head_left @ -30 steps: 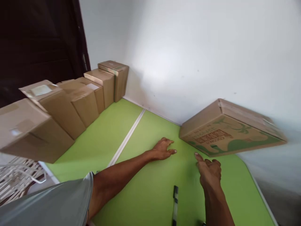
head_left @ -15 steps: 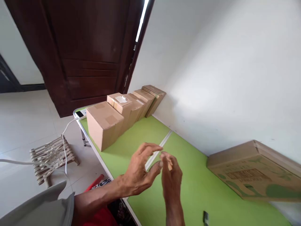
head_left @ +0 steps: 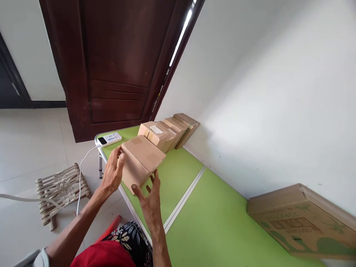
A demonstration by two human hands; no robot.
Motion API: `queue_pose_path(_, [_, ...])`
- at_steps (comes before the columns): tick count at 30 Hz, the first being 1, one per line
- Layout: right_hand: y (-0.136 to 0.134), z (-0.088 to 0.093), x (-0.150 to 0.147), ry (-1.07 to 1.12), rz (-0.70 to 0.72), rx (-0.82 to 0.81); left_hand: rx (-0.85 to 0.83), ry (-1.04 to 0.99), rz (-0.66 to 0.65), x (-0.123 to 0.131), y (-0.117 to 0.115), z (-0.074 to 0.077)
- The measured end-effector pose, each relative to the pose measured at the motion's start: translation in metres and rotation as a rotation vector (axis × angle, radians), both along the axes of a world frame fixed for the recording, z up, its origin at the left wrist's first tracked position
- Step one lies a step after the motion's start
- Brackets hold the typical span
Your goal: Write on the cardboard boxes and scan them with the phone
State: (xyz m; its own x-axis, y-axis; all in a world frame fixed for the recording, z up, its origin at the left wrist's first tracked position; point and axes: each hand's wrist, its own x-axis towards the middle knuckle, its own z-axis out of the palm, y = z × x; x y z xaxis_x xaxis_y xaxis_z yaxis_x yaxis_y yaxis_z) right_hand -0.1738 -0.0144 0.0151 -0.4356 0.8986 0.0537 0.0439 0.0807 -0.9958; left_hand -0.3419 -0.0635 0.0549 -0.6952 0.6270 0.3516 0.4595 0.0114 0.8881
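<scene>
A plain brown cardboard box (head_left: 143,152) is between my two hands at the near end of a row of boxes. My left hand (head_left: 112,172) presses against its left side, fingers along the upper edge. Around the lower front corner, my right hand (head_left: 150,196) has its thumb on one face and its fingers at the right side, partly hidden. Just behind stands a smaller cardboard box with a white label (head_left: 156,129). More cardboard boxes (head_left: 175,126) line up from there toward the wall.
The green folding table (head_left: 211,218) has a pale seam across it. A white device with a dark screen (head_left: 109,139) lies at the far left corner, its cable hanging past a woven stool (head_left: 62,189). A large printed carton (head_left: 300,222) rests by the wall at right.
Both hands have gone from above the table's middle to the nearest box and taken hold of it. That box has shifted away from the white device, which now shows fully. The camera view has shifted.
</scene>
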Motion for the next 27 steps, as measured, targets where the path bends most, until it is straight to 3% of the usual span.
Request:
queue_pose_path(4, [0.007, -0.007, 0.027, 0.053, -0.049, -0.088, 0.038, 0.144, -0.209, 0.041, -0.032, -0.007])
queue_pose_path(7, [0.01, -0.017, 0.06, 0.129, -0.115, -0.091, 0.079, 0.233, -0.428, 0.068, -0.045, -0.003])
queue_pose_path(12, [0.008, -0.019, 0.108, 0.175, -0.231, -0.12, 0.018, 0.357, -0.749, 0.094, -0.033, 0.031])
queue_pose_path(17, [0.006, -0.003, 0.137, 0.138, -0.324, -0.249, -0.033, 0.217, -0.996, 0.084, -0.005, 0.064])
queue_pose_path(21, [0.009, 0.005, 0.151, 0.178, -0.397, -0.402, -0.021, 0.129, -1.029, 0.074, 0.017, 0.064])
queue_pose_path(27, [0.007, 0.0, 0.169, 0.384, -0.452, -0.366, -0.012, 0.071, -0.943, 0.078, 0.036, 0.039])
